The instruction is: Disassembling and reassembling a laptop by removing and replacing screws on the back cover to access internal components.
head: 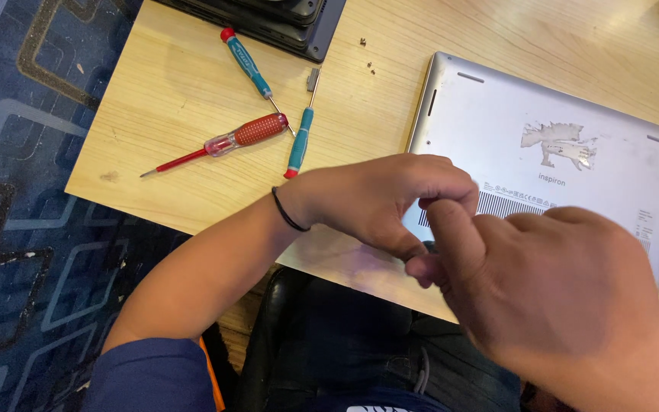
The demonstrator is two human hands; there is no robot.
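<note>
You sit at a pale wooden table (177, 91) over a blue patterned carpet (17, 229). A silver laptop (551, 152) lies bottom-up at the right, its near-left corner under your hands. Your left hand (379, 202) curls over that corner, fingers bent; your right hand (551, 290) meets it, fingertips pinched together. Whether they grip anything is hidden. Far left lie three screwdrivers: two teal (247, 65) (299, 141), one red (226, 141).

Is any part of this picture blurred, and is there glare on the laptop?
Head view: the right hand, closest to the camera, is soft and out of focus; the left hand and screwdrivers are sharp; the laptop shows even light, no strong glare.
</note>
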